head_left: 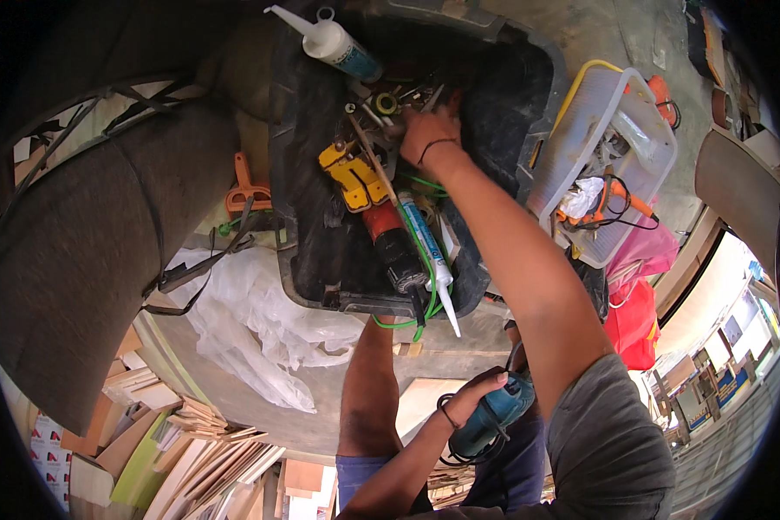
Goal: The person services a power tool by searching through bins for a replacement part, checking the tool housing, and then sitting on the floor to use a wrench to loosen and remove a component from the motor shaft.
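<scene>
A large black plastic tub (pixel 511 78) stands in front of me, loaded with tools. My right hand (pixel 429 137) reaches down into it, among small metal pieces and a roll of yellow-green tape (pixel 386 104); its fingers are blurred and partly hidden. Beside it lies a yellow, red and black power tool (pixel 355 178). A blue-and-white sealant tube (pixel 425 234) with a white nozzle leans over the tub's near rim, and a green cord (pixel 422 251) runs along it. Close to my body, my left hand (pixel 477 399) is wrapped round a teal power tool (pixel 504 407) with a black cord coiled about it.
Another sealant tube (pixel 342 50) rests at the tub's far left. A clear plastic bin (pixel 620 95) with an orange corded tool (pixel 611 201) stands to the right. An orange clamp (pixel 247 186), clear plastic sheeting (pixel 251 312) and wood offcuts (pixel 208 468) lie to the left.
</scene>
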### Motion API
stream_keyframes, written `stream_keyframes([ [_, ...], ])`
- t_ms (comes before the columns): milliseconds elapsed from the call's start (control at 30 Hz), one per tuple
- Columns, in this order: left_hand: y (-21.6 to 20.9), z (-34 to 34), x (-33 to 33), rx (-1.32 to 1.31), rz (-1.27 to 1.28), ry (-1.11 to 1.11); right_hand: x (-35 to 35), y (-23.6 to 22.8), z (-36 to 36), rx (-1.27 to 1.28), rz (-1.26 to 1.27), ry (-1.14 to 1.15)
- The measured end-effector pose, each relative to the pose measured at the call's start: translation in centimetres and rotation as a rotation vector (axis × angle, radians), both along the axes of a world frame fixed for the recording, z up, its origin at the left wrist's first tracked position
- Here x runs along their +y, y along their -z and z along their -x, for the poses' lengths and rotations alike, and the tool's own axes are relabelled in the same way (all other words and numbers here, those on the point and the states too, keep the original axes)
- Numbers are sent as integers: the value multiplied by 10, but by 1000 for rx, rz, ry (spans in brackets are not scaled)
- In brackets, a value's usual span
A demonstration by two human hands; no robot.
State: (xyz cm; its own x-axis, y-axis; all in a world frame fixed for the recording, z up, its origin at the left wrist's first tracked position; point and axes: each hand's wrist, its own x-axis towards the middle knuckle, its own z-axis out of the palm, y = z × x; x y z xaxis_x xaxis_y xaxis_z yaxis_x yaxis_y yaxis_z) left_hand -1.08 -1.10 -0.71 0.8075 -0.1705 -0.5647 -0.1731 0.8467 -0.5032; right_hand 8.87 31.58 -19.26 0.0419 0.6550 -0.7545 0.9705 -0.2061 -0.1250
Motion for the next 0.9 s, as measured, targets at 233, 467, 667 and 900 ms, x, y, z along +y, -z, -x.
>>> stream_keyframes([
  [233, 0, -2, 2, 12, 10, 27, -14, -4, 11, 82, 13, 32],
  [467, -5, -1, 11, 42, -63, 61, 40, 26, -16, 114, 74, 141],
  [667, -12, -4, 20, 122, -375, 135, 51, 76, -30, 60, 129, 54],
  [900, -1, 4, 1, 41, -90, 89, 47, 50, -22, 92, 228, 103],
])
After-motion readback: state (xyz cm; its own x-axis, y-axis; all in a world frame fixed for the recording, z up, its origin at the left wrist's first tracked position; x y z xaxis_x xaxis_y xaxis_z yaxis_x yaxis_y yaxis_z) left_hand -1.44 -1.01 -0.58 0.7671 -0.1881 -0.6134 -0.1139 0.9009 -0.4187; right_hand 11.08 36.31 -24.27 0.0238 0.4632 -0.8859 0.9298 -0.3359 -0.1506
